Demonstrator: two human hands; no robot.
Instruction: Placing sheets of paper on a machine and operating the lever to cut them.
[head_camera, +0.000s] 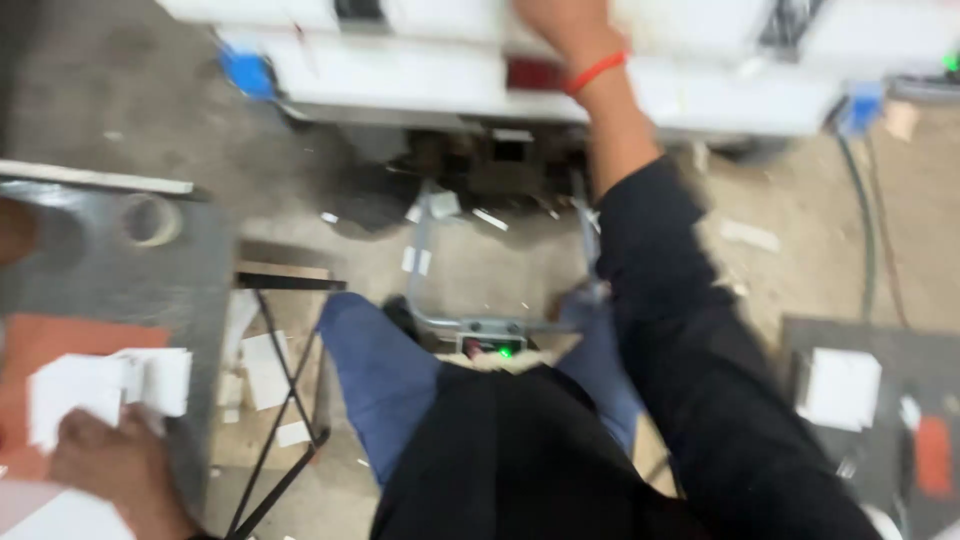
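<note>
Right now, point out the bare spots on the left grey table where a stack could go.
Bare room lies on the grey table between the tape roll and the white cards. It is crowded nearer, where the left hand touches those cards.

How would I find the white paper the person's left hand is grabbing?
Look at the grey table on the picture's left edge, with an orange-red sheet on it. The white paper stack lies there, under the left hand. It is the only stack with fingers on it.

A roll of tape lies on the grey tabletop at left, beside a folding metal stand. Paper scraps litter the concrete floor, and a second white stack rests at right near a green cable.
</note>
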